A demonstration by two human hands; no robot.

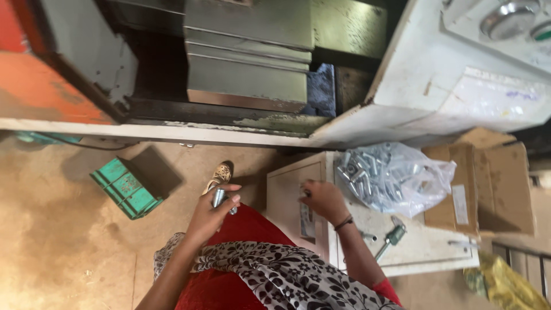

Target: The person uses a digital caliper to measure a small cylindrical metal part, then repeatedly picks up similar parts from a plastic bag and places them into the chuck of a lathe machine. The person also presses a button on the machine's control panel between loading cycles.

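The left hand (213, 211) is closed around one small metal tube (219, 197), held over the person's lap. The right hand (322, 198) rests curled on the edge of the white table (425, 250), and what it holds cannot be told. The clear bag (396, 175) beside it looks full of tubes, so most seem not yet handled.

Single head view, looking steeply down, close above hands, floor below.
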